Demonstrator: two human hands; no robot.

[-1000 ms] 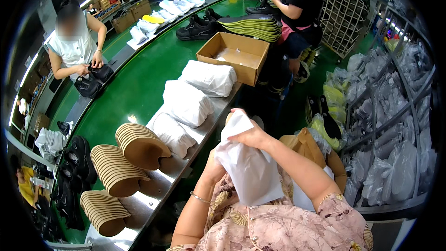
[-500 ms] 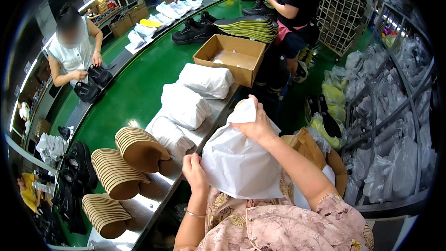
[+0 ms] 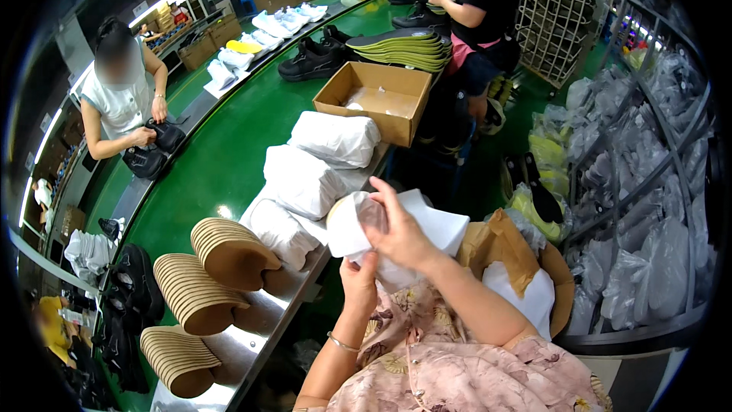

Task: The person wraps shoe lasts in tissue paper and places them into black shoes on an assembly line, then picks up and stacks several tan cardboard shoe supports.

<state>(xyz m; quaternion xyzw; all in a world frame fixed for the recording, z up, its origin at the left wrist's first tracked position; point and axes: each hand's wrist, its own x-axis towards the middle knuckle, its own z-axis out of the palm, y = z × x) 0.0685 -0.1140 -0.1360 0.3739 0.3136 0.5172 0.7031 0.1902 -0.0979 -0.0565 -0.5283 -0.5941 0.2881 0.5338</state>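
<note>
In front of my chest is a sheet of white tissue paper [image 3: 438, 221], partly bunched around something whose tan edge shows at its left end. My right hand [image 3: 400, 233] lies over the bundle, fingers curved round it. From below, my left hand [image 3: 358, 282] grips the same paper, thumb up. What is inside stays mostly hidden. To the left, on the metal ledge, sit several white paper-wrapped bundles [image 3: 305, 179]. Nearer me stand several stacks of curved brown cardboard shoe inserts [image 3: 200, 294].
Beyond the bundles stands an open cardboard box [image 3: 374, 99], with green insoles [image 3: 400, 47] and black shoes [image 3: 311, 57] on the green conveyor [image 3: 221, 145]. A brown carton [image 3: 560, 282] holding white paper is at my right, beside a rack of bagged insoles [image 3: 633, 252]. Two co-workers handle shoes and insoles.
The hanging sheet has been gathered up around the tan-edged piece. My right hand has come lower and left, and my left hand has moved right to meet it.
</note>
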